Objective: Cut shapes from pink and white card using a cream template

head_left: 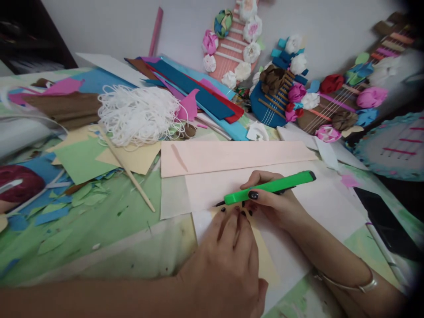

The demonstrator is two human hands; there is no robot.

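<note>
My right hand (274,201) is closed around a green box cutter (271,187), whose dark tip points left and down at the paper just beyond my left fingertips. My left hand (232,251) lies with its fingers stretched forward, pressing on a narrow cream paper piece (265,247). Beneath that are white sheets (331,207). A pale pink folded paper strip (238,159) lies across their far edge. The underside of my left hand, and what its palm covers, are hidden.
A wooden stick (129,172) lies left, beside a tangle of white cord (139,112). Green paper (84,159) and scraps spread there. Coloured sheets (195,88) are piled behind. Flower-decorated paper instruments (270,104) lean at the wall. A black phone (387,221) lies right.
</note>
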